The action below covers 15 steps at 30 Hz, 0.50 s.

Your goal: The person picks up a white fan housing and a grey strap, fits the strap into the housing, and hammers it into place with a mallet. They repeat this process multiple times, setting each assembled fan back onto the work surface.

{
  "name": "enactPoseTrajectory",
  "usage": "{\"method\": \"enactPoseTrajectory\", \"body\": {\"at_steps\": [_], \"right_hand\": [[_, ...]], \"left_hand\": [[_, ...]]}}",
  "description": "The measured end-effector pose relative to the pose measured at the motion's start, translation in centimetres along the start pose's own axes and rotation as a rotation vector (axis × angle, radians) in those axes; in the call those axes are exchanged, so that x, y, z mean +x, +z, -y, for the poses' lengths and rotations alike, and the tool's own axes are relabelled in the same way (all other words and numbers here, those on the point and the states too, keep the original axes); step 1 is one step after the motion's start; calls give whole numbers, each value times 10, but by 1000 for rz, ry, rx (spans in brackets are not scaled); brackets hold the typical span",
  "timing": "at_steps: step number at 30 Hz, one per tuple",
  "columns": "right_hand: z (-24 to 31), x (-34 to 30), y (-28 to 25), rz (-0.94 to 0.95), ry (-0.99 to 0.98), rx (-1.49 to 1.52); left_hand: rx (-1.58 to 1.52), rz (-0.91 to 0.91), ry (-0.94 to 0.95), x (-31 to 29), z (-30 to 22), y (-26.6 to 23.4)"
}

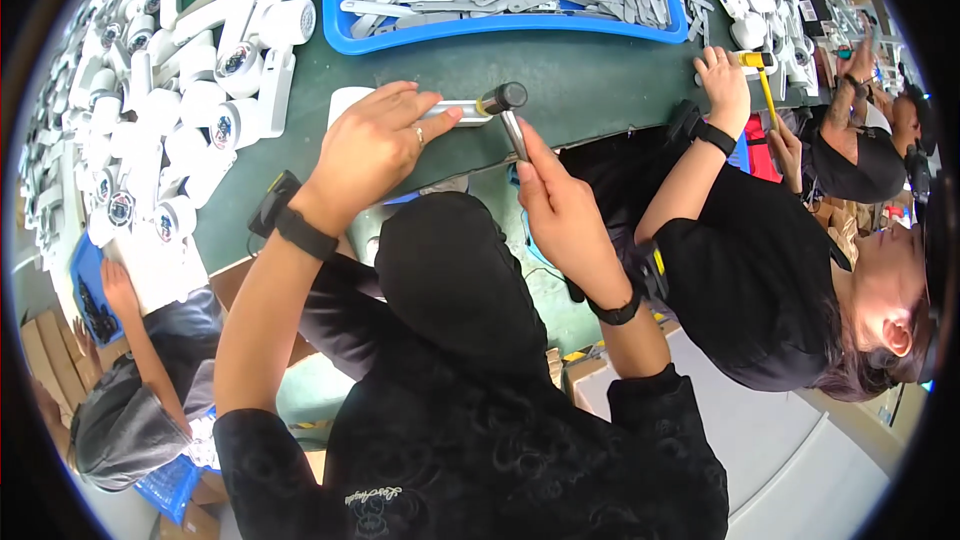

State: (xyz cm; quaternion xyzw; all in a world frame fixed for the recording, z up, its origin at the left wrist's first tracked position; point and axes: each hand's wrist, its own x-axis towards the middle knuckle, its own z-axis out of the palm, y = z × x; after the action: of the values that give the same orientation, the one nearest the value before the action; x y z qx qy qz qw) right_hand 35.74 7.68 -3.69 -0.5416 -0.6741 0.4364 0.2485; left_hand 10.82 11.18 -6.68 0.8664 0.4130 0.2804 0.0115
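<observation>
My left hand (372,145) presses over a long white plastic part (348,98) that lies on the green table. Its fingers wrap across the part, with the index finger stretched along it; a ring shows on one finger. A small mallet (514,132) with a slim metal handle is gripped in my right hand (562,215), the thumb along the handle. The mallet's head, with a black face and a yellowish band, is at the right end of the white part. I cannot tell whether it touches the part.
Beyond my hands a blue tray (500,28) holds many flat grey-white strips. White devices with round lenses (235,60) are heaped at left. On the right, a co-worker's hand (725,85) is beside a yellow mallet (768,90). Another person's arm (140,325) reaches in at lower left.
</observation>
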Motion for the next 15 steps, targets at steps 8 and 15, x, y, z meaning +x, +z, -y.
{"method": "enactPoseTrajectory", "body": {"at_steps": [8, 15], "right_hand": [[-10, -6, -10, 43, 132, 86], [-5, -17, -33, -30, 192, 479]], "left_hand": [[-92, 62, -123, 4, -6, -7], [-10, 349, -17, 0, -9, -66]]}}
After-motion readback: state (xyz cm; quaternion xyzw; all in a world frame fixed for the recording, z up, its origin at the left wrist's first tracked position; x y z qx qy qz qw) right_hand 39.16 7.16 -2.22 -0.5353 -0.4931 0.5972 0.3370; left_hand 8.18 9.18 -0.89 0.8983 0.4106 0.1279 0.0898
